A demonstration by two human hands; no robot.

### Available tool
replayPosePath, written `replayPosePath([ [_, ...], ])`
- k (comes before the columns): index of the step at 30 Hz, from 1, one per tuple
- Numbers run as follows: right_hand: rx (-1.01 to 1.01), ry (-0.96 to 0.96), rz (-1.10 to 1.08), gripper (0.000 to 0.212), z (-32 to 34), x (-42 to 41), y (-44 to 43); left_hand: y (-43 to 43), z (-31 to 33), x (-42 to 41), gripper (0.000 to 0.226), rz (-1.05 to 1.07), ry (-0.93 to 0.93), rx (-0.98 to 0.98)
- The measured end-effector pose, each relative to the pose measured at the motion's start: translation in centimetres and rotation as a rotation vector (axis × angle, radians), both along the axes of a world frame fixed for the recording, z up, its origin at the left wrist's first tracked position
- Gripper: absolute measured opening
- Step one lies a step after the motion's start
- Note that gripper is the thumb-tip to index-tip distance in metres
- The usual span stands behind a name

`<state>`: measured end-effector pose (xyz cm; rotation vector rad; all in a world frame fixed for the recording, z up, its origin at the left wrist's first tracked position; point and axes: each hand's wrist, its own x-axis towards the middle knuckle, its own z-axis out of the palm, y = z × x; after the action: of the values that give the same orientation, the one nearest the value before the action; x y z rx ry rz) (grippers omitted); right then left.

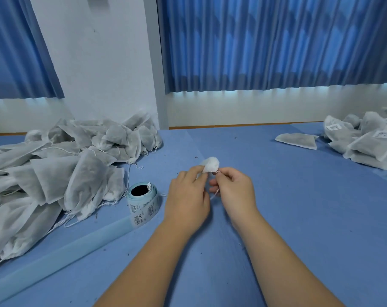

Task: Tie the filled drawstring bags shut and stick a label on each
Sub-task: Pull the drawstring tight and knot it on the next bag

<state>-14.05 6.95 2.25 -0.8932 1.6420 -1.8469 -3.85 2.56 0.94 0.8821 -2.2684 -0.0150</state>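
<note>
Two hands meet over the middle of the blue surface (298,207), and between them we hold one small white drawstring bag (211,164), which pokes out just beyond our fingers (197,173). Our left hand (185,196) pinches the bag with curled fingers, while our right hand (234,191) pinches the thin string (214,194) right beside it. One label roll (142,201) stands left of our left hand, near a heap of untied bags (55,165); labelled bags (369,140) lie far right.

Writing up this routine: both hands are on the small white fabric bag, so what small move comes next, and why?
Probably pull the thin white drawstring taut and knot it: the right hand pinches it while the left hand grips the small white fabric bag at its neck.
</note>
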Motion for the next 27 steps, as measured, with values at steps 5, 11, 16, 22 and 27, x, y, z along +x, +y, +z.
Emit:
replayPosePath([
  [5,0.086,0.098,-0.016,0.029,1.4,-0.1,0.6,-0.3,-0.2,0.9,0.042,0.094,0.014,-0.008],
  [11,0.054,-0.032,0.252,0.024,3.3,-0.7,2.5,0.3,0.0,0.8,0.032,0.072,0.048,-0.05],
  [16,0.138,0.079,0.439,0.036,2.6,-2.6,4.8,1.1,0.2,0.5,0.037,-0.117,0.263,-0.081],
  [22,0.088,0.09,0.498,0.042,2.4,-3.8,5.8,3.9,0.5,-0.5,0.046,-0.509,0.438,0.467],
  [27,0.067,0.23,0.491,0.015,3.3,-4.8,6.8,4.3,0.9,-0.9,0.029,-0.457,0.467,0.622],
])
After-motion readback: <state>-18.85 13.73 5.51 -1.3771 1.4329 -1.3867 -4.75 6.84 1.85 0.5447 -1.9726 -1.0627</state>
